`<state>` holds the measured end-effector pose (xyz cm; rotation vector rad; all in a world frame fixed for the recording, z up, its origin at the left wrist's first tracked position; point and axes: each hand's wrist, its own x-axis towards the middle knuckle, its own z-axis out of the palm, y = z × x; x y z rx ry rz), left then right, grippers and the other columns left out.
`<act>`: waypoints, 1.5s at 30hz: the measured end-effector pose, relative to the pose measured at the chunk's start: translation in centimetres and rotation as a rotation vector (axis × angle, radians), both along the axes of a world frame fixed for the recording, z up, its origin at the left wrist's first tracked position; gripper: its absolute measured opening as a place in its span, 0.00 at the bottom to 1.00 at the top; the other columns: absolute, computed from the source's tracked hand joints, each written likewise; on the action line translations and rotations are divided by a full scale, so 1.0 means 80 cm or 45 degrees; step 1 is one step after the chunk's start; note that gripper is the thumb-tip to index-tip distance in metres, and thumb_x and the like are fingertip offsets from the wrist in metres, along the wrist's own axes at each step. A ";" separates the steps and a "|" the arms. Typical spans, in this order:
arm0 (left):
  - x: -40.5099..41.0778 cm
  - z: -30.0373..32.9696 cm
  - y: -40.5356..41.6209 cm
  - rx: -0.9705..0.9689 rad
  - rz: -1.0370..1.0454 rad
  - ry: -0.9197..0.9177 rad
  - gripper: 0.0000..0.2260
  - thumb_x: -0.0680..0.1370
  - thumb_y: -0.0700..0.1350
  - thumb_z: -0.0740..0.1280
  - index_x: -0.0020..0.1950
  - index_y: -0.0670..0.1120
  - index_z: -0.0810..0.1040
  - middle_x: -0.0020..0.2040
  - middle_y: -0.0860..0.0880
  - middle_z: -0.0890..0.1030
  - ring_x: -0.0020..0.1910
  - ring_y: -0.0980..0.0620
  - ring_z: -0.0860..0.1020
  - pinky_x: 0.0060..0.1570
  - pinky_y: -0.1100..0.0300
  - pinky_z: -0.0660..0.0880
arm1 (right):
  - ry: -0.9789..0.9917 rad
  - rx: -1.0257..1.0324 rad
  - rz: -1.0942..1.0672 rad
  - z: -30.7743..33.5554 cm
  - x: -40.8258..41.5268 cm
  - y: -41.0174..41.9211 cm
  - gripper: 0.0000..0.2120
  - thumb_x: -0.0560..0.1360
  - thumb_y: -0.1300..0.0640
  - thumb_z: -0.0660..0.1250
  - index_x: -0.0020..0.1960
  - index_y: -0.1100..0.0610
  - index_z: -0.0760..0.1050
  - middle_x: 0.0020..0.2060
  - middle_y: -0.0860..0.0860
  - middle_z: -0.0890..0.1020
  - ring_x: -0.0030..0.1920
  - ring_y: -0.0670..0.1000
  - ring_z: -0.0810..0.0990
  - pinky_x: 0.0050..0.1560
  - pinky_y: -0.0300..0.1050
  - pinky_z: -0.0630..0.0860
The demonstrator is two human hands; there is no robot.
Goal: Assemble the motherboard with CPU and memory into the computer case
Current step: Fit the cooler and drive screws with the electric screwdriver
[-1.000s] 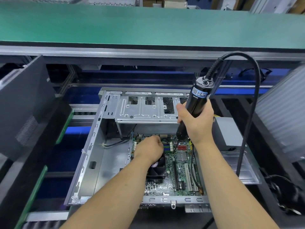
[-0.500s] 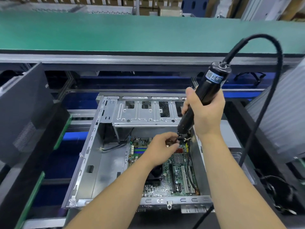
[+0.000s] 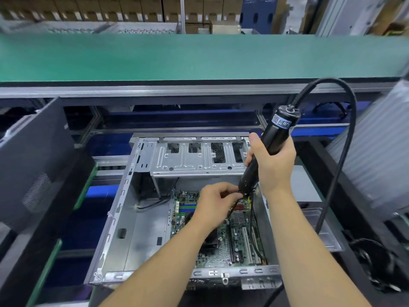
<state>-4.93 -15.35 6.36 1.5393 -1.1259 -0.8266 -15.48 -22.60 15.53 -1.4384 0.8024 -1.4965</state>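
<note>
Two hands: both work over the open computer case, which lies on its side with its long axis running away from the person.
Motherboard: flat on the case floor in the right half, below both sets of fingers; its long axis runs front to back, the coloured memory slots toward the far end, just left of the left-hand fingers.
Expansion slots: white and dark strips running front to back, nearer the person than the left fingers.
Fan: dark block on the board, mostly hidden under the left wrist.
Left hand: fingers curled, thumb and fingertips pinched together at the screwdriver's tip; what they pinch is too small to tell.
Screwdriver: black electric tool, long axis tilted, tip pointing down and left to the left fingers, top leaning up and right, a blue label near the top.
Right hand: fingers and thumb wrapped round the screwdriver's barrel, above and right of the left fingers.
Cable: black, arches from the tool's top and drops right of the right hand.
Drive cage: silver bracket across the case's far end, beyond the left fingers.
Green belt: wide band well beyond both hands.
</note>
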 end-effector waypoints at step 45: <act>0.046 -0.043 -0.015 0.292 0.104 0.664 0.05 0.79 0.35 0.67 0.49 0.38 0.82 0.40 0.46 0.83 0.33 0.54 0.76 0.34 0.62 0.75 | -0.661 0.043 -0.136 0.057 -0.035 -0.023 0.13 0.73 0.52 0.74 0.48 0.55 0.70 0.31 0.56 0.73 0.28 0.55 0.71 0.32 0.48 0.73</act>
